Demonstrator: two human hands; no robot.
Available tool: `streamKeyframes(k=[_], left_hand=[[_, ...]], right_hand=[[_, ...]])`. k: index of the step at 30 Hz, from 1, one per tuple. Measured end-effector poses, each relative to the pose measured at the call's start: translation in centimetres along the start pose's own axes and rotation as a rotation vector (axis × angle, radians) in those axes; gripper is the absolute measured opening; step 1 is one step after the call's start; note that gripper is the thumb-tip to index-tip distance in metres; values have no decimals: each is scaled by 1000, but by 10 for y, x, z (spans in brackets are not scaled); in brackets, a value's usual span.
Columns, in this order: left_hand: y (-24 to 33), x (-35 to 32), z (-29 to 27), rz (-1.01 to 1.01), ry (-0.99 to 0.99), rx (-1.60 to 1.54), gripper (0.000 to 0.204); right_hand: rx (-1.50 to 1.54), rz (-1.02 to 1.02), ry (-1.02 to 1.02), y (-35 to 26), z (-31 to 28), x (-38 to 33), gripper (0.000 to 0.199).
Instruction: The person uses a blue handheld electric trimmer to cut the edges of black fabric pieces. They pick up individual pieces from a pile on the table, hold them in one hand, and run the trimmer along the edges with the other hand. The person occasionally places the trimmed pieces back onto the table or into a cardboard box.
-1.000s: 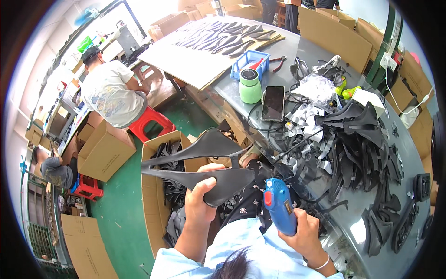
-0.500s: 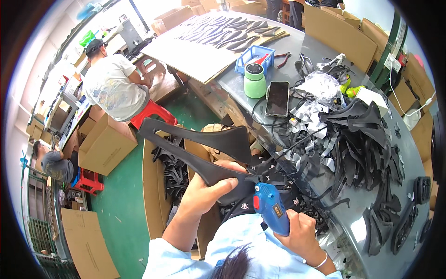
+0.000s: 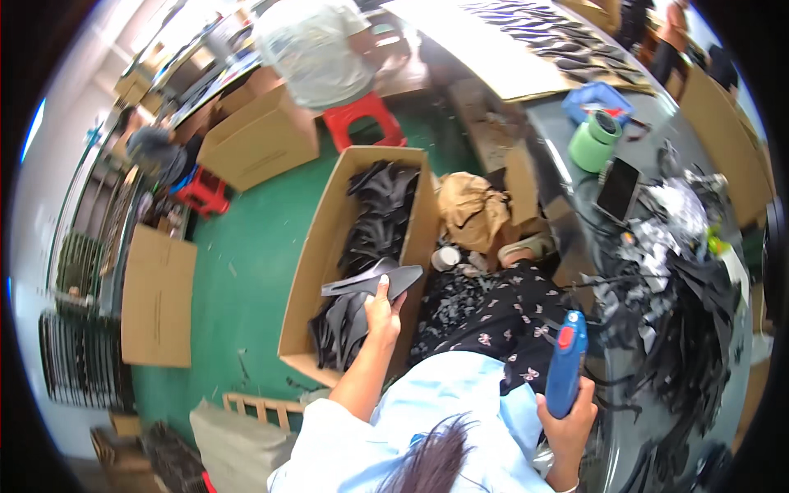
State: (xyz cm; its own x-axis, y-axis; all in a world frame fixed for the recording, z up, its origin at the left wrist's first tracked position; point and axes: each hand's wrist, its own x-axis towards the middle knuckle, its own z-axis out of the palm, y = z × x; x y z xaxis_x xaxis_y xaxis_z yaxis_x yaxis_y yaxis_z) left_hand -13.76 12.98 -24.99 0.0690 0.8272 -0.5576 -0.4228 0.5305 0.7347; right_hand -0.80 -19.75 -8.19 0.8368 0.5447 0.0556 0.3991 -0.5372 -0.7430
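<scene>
The right hand (image 3: 567,419) is clamped on a blue tool (image 3: 565,361), right of the box (image 3: 316,271). The left hand (image 3: 382,312) grips a black part (image 3: 374,281) over the box's near end, above black pieces (image 3: 378,214) inside. Beyond the box: a red stool (image 3: 362,119).

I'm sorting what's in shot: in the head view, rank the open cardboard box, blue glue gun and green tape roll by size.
1. open cardboard box
2. blue glue gun, though it is nearer the camera
3. green tape roll, farther away, so the last two are unsure

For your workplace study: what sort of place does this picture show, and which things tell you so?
Probably a small factory assembly floor: cardboard box full of black parts, a worktable heaped with more, and a blue glue gun.
</scene>
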Motion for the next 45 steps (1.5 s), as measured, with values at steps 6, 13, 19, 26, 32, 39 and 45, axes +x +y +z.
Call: streamKeyframes(k=[6, 13, 19, 26, 32, 39, 45], left_hand=[[-22, 51, -86, 204, 412, -292, 47], [-83, 79, -150, -208, 404, -71, 26], [-83, 7, -17, -171, -150, 359, 11], [-67, -160, 188, 59, -1142, 559, 19], [-105, -278, 310, 18, -1457, 723, 48], [-145, -317, 367, -398, -1608, 690, 34], [-115, -293, 313, -388, -1511, 426, 27]], right_hand=[[32, 39, -76, -1, 7, -1, 51], [-4, 39, -98, -3, 8, -1, 50], [-62, -60, -51, 1, -2, 3, 50], [88, -144, 294, 22, -15, -16, 51], [175, 14, 545, 41, -25, -35, 52], [264, 71, 556, 46, -29, -39, 59], [630, 281, 789, 71, -37, -40, 54]])
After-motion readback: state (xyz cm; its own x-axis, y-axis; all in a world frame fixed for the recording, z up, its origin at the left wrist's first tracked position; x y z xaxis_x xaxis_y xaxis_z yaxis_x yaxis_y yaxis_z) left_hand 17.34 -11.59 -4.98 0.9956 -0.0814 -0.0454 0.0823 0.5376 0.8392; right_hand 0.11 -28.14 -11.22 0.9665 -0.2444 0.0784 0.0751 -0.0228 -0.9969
